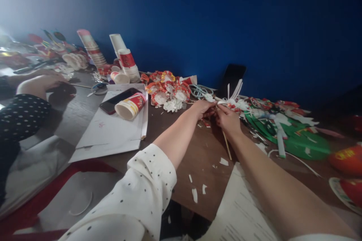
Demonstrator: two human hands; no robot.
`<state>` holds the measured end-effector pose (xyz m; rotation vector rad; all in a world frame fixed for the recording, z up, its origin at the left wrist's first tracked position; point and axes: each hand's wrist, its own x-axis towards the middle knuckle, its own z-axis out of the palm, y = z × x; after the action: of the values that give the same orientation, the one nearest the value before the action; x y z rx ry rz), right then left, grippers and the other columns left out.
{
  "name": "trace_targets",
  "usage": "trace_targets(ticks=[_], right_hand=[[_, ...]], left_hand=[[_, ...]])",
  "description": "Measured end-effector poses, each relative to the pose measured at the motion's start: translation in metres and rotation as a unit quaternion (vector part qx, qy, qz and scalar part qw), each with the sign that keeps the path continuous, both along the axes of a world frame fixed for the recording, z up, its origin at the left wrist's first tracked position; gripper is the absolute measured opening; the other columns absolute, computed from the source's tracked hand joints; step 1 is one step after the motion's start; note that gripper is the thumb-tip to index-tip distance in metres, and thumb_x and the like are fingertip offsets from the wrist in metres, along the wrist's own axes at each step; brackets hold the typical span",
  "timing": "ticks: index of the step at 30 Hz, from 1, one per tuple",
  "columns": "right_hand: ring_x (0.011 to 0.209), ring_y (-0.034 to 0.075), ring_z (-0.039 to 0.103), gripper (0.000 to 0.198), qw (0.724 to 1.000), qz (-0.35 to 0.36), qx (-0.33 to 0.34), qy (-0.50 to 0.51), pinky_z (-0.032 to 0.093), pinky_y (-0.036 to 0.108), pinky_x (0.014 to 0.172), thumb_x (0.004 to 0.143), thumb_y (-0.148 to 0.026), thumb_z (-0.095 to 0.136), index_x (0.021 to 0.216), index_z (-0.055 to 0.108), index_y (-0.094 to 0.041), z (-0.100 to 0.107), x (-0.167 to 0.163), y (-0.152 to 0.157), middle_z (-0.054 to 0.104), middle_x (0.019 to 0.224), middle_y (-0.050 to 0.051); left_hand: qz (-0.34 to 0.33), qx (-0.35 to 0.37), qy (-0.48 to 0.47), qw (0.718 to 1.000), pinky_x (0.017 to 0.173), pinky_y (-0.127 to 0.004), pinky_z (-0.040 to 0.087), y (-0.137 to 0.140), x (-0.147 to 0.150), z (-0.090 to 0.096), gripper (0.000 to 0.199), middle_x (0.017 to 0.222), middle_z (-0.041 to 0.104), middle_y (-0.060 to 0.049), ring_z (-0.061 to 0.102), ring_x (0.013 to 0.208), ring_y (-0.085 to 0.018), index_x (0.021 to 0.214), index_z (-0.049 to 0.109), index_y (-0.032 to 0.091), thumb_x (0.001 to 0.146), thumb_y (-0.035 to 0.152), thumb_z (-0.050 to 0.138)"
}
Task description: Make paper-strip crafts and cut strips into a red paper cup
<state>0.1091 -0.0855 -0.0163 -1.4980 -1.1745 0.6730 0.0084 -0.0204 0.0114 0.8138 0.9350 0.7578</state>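
Observation:
My left hand and my right hand meet over the brown table, fingers closed in a pinch. Between them is a thin wooden stick; its lower end slants down below my right hand. White paper strips stand up just beyond my fingertips, apparently at the stick's top. My fingers cover the exact join. Close to my left hand lies a heap of red and white paper-cup flowers. Just right of my right hand, paper scraps and tools lie over a green round mat.
A paper cup and a phone rest on a white box. Stacked cups stand by the blue wall, where a dark phone leans. Another person's arm is at left. A printed sheet lies in front.

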Motion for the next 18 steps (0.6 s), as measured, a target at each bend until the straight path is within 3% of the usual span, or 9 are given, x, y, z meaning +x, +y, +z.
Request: trace_targets(ticks=[3,6,10,15,18], right_hand=[[0.047,0.015,0.05,0.045,1.0,-0.019,0.0,-0.012,0.042,0.028,0.047,0.079,-0.038,0.052,0.114,0.068,-0.016,0.001,0.001,-0.001,0.058,0.055,0.001],[0.072,0.022,0.063,0.039,0.994,-0.04,0.026,-0.101,0.05,0.034,0.065,0.079,-0.036,0.053,0.109,0.071,-0.017,0.005,0.001,-0.002,0.069,0.077,0.006],[0.098,0.026,0.063,0.037,0.982,-0.041,0.036,-0.18,0.048,0.038,0.085,0.082,-0.031,0.05,0.109,0.07,-0.017,0.007,-0.001,-0.002,0.071,0.102,0.009],[0.103,0.027,0.062,0.038,0.977,-0.044,0.032,-0.208,0.045,0.04,0.091,0.083,-0.028,0.045,0.111,0.069,-0.016,0.007,-0.005,-0.002,0.07,0.11,0.011],[0.097,0.026,0.063,0.041,0.977,-0.04,0.034,-0.205,0.046,0.038,0.087,0.083,-0.028,0.043,0.112,0.068,-0.014,0.008,-0.005,-0.002,0.07,0.108,0.012]], left_hand=[[-0.008,-0.012,-0.014,1.0,0.047,-0.015,0.041,-0.001,0.0,0.002,0.025,0.051,0.054,0.002,0.048,0.045,-0.004,0.063,0.056,0.012,0.07,0.024,0.076],[0.011,-0.008,0.007,1.0,0.045,-0.016,0.037,-0.001,0.004,0.001,0.026,0.049,0.052,0.002,0.044,0.042,-0.004,0.061,0.054,0.012,0.073,0.025,0.074],[0.062,0.027,0.092,0.993,0.048,-0.021,0.038,0.001,0.013,-0.004,0.025,0.046,0.049,0.002,0.046,0.044,-0.008,0.062,0.058,0.014,0.072,0.031,0.074],[0.077,0.068,0.202,0.974,0.058,-0.024,0.043,0.005,0.019,-0.009,0.021,0.056,0.058,-0.004,0.06,0.062,-0.016,0.071,0.065,0.015,0.068,0.033,0.076],[0.069,0.063,0.214,0.972,0.056,-0.024,0.043,0.005,0.018,-0.008,0.02,0.059,0.059,-0.004,0.06,0.062,-0.017,0.071,0.064,0.016,0.071,0.034,0.073]])
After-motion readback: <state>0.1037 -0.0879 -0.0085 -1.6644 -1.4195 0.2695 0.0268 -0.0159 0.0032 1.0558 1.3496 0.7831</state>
